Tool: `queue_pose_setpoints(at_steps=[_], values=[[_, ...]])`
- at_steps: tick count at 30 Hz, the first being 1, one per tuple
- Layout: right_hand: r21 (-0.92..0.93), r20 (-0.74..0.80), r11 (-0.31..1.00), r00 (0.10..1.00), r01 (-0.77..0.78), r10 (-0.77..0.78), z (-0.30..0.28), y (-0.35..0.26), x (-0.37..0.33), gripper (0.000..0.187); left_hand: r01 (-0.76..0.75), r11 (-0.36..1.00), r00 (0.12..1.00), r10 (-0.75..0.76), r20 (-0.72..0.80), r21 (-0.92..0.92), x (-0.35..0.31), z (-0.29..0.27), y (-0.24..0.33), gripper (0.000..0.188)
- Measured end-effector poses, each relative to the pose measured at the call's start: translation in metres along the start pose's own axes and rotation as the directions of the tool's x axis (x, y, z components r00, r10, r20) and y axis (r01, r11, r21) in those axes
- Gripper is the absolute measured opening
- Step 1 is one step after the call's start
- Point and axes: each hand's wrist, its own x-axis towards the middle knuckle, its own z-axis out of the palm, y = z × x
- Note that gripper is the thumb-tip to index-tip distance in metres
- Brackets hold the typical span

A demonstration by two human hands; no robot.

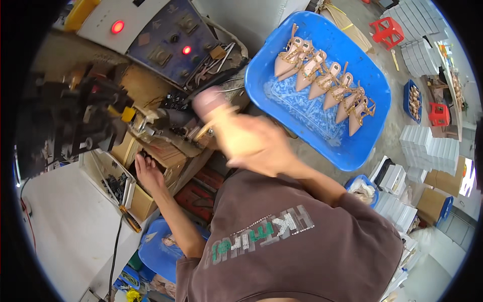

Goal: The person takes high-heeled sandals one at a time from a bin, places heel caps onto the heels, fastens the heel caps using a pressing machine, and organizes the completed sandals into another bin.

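Observation:
My right hand, smeared by motion, is closed around a pinkish-beige shoe. A thin strap shows near its fingers, and the shoe's details are blurred. To the left, my left hand reaches into a small wooden box. Its fingers are bent together over small dark pieces; what they pinch, if anything, is too small to make out. Beside that box stands a tray of black parts. A dark machine with metal fittings is just beyond my left hand.
A large blue tub at the upper right holds several pointed beige shoes. A control panel with red lights stands at the back. An orange-handled screwdriver lies at the left. White boxes and red stools stand far right.

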Motion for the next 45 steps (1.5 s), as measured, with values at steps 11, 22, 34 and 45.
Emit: queue_pose_setpoints(at_steps=[11,22,34,45], values=[[-0.689,-0.523,0.657,0.837,-0.305,-0.160,-0.156,0.264,0.151,0.027,-0.543,0.328,0.719,0.657,0.225,0.773,0.033,0.158,0.048,0.020],[-0.792,-0.080,0.607,0.997,-0.065,0.002,-0.144,0.316,0.164,0.047,-0.691,0.127,0.652,0.535,0.537,0.712,0.016,0.110,0.075,0.036],[-0.918,0.148,0.361,0.986,0.164,-0.072,-0.051,0.129,0.114,0.039,0.779,0.427,0.260,0.448,-0.855,0.460,-0.199,-0.296,0.061,0.066],[-0.406,0.606,0.704,0.748,0.582,-0.269,0.118,-0.043,0.055,0.029,0.128,0.992,0.564,-0.078,-0.822,-0.006,-0.252,-0.395,-0.002,0.034]])
